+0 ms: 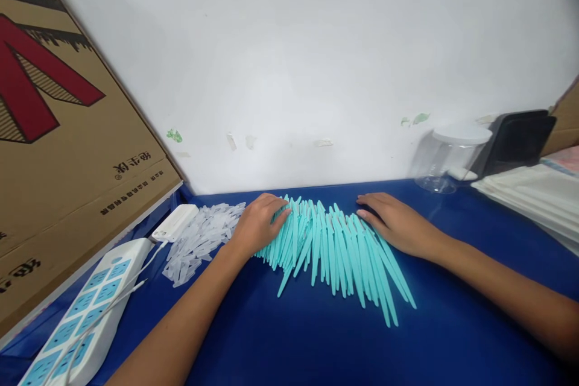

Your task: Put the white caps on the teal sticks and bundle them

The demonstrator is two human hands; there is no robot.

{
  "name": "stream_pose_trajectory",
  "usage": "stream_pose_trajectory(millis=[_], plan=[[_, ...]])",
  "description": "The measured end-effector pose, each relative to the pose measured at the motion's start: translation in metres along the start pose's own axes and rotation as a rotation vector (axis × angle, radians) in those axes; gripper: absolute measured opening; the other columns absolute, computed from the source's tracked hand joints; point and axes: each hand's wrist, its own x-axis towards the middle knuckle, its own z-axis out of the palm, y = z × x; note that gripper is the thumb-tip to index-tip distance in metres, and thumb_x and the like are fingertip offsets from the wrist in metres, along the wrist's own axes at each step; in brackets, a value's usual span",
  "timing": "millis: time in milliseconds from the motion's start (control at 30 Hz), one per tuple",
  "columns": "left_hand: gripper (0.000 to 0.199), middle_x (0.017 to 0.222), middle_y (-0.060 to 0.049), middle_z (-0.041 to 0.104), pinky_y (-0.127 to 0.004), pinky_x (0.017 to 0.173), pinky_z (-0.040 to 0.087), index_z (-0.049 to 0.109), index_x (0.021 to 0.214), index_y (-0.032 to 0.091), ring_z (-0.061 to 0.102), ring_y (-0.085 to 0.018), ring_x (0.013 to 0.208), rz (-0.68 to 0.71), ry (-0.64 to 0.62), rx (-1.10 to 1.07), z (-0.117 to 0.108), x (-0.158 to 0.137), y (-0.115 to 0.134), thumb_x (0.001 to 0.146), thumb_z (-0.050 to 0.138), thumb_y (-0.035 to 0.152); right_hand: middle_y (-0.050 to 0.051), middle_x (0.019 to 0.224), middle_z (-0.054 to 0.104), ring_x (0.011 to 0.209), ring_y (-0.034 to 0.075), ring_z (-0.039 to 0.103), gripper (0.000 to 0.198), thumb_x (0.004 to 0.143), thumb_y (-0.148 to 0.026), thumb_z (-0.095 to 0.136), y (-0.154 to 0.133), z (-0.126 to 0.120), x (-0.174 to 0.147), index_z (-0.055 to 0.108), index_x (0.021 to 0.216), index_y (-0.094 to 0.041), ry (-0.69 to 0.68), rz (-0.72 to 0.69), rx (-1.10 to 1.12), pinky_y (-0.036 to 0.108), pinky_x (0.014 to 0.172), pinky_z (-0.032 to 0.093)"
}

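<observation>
Turquoise plastic sticks (337,247): dozens of slim pieces in a loose, overlapping row across the middle of the blue surface (307,344), a few splaying out toward the person at the right end.
Left hand (260,220): at the row's left end, touching it, fingers bent near the far tips; the palm side is hidden from where I stand, so I can't tell whether any stick is pinched.
Right hand (400,223): beside the row's far right end, fingers loosely stretched, thumb parted from them, gripping nothing.
Between the hands: the step, as I read it, is handling the row from both ends; the near tips lie quite uneven.
Next touch: calls, I'd judge, for light, even pressure, since pieces this thin could ride over one another.
Translucent plastic pieces (203,238): heaped to the left of the left hand, just beside a small white box (175,223).
White power strip (90,301): along the left, cables lying across it.
White-lidded clear jar (461,135): well beyond the right hand, near the wall (316,72).
</observation>
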Motion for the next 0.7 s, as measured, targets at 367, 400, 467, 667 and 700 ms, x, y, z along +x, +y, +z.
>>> stream_pose_trajectory(millis=[367,400,467,667,700], plan=[[0.024,0.109,-0.007,0.075,-0.042,0.092,0.055,0.07,0.111,0.022,0.066,-0.026,0.107,-0.001,-0.027,0.003,0.0005,-0.0004,0.0002,0.101,0.052,0.032,0.017,0.131,0.066,0.127,0.036,0.056,0.048,0.103,-0.046,0.041,-0.0006,0.0006,0.0003,0.066,0.129,-0.015,0.029,0.004,0.046,0.053,0.109,0.045],[0.024,0.109,-0.007,0.075,-0.042,0.091,0.055,0.07,0.111,0.022,0.066,-0.025,0.107,-0.004,-0.028,0.005,0.0004,-0.0005,0.0003,0.101,0.051,0.033,0.017,0.131,0.066,0.127,0.035,0.056,0.047,0.103,-0.046,0.041,-0.0006,0.0006,0.0001,0.066,0.129,-0.015,0.029,0.005,0.046,0.053,0.109,0.045],[0.024,0.108,-0.007,0.075,-0.041,0.09,0.056,0.07,0.111,0.022,0.066,-0.026,0.106,-0.003,-0.028,0.006,0.0002,-0.0006,0.0004,0.101,0.051,0.033,0.017,0.132,0.066,0.127,0.035,0.056,0.047,0.102,-0.046,0.041,-0.0008,0.0006,-0.0001,0.066,0.129,-0.015,0.028,0.005,0.042,0.054,0.109,0.046],[0.024,0.108,-0.008,0.075,-0.041,0.089,0.056,0.07,0.112,0.021,0.066,-0.026,0.108,0.003,-0.025,0.007,0.0004,-0.0007,-0.0005,0.101,0.051,0.032,0.019,0.132,0.065,0.127,0.036,0.056,0.052,0.104,-0.045,0.037,-0.0028,-0.0012,0.0004,0.064,0.13,-0.01,0.0,0.001,0.013,0.053,0.109,0.046],[0.024,0.108,-0.008,0.075,-0.041,0.088,0.056,0.07,0.111,0.021,0.066,-0.026,0.108,0.005,-0.024,0.009,0.0006,-0.0006,-0.0006,0.101,0.051,0.032,0.019,0.132,0.065,0.127,0.035,0.055,0.052,0.104,-0.045,0.037,-0.0027,-0.0012,0.0004,0.064,0.13,-0.01,0.0,-0.002,0.01,0.053,0.109,0.046]])
